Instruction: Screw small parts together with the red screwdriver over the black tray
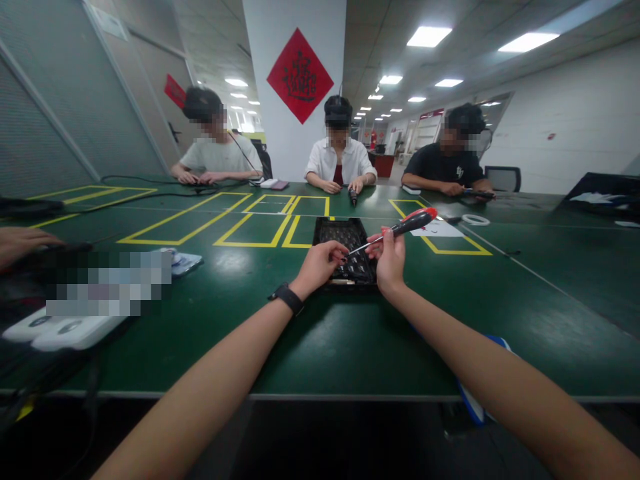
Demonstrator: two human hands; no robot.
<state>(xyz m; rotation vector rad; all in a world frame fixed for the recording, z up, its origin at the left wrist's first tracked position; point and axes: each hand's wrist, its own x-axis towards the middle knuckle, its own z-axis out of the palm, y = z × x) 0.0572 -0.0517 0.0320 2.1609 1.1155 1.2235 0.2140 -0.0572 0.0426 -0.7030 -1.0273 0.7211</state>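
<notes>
A screwdriver with a black and red handle slants up to the right in my right hand, whose fingers are closed on it near where the handle meets the metal shaft. The shaft points down and left toward my left hand. Thumb and fingertips of that hand are pinched together at the shaft's tip; a small dark thing seems to be between them, too small to name. Beneath both hands lies an open black case with rows of small pieces in it, partly covered by my fingers.
Yellow tape rectangles mark the green table. A white sheet and a white ring-shaped roll lie to the right. White devices and cables are at left, beside another person's hand. Three people sit across.
</notes>
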